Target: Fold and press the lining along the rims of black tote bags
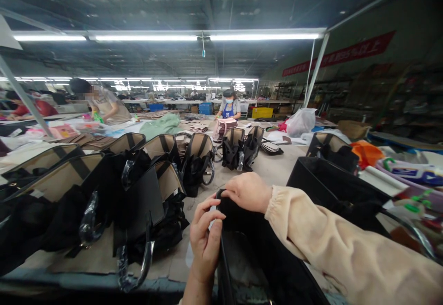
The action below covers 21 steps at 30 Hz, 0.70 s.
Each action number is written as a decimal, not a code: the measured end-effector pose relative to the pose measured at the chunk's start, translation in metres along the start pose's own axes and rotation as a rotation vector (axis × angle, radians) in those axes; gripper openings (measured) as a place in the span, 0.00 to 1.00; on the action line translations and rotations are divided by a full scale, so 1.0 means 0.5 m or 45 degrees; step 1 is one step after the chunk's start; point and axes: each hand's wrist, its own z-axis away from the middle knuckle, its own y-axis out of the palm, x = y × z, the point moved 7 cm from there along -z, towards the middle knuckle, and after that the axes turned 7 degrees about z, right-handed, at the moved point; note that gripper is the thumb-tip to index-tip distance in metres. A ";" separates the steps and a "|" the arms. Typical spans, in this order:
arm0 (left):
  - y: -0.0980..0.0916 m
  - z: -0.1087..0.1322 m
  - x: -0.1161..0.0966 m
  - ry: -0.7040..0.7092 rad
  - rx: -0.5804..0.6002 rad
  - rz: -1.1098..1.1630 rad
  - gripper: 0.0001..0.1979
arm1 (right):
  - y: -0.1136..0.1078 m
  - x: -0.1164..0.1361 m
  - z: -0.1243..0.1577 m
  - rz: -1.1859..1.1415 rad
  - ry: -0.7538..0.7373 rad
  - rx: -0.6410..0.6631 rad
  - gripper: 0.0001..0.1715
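A black handbag [258,245] stands right in front of me, its opening facing up. At the far corner of its rim, my right hand [247,191] is closed, with thumb and fingers pinching the edge. My left hand [206,233] presses on the outside of the same corner, fingers bent and thumb against the rim. The two hands nearly meet there. To the left lies a black bag [140,203] with beige lining and a plastic-wrapped handle [136,268]. The lower part of the bag I hold is out of view.
Several more black bags [79,171] crowd the left of the table [277,159]; two small ones [233,148] stand ahead. Another black bag [332,185] and a purple basin [411,185] with bottles are on the right. Two co-workers [228,106] [104,102] work farther back.
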 end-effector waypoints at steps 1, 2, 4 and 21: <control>-0.002 -0.001 0.000 -0.006 -0.016 0.002 0.08 | 0.000 -0.010 0.004 -0.072 0.018 0.035 0.27; -0.003 -0.001 -0.001 -0.007 -0.024 0.002 0.09 | 0.000 -0.024 0.010 -0.171 0.035 0.072 0.29; -0.002 -0.002 -0.003 0.017 -0.006 -0.008 0.08 | -0.005 -0.064 0.024 -0.428 0.115 0.100 0.34; 0.003 0.002 -0.003 0.030 0.024 -0.023 0.09 | -0.004 -0.068 0.077 0.033 0.182 0.079 0.21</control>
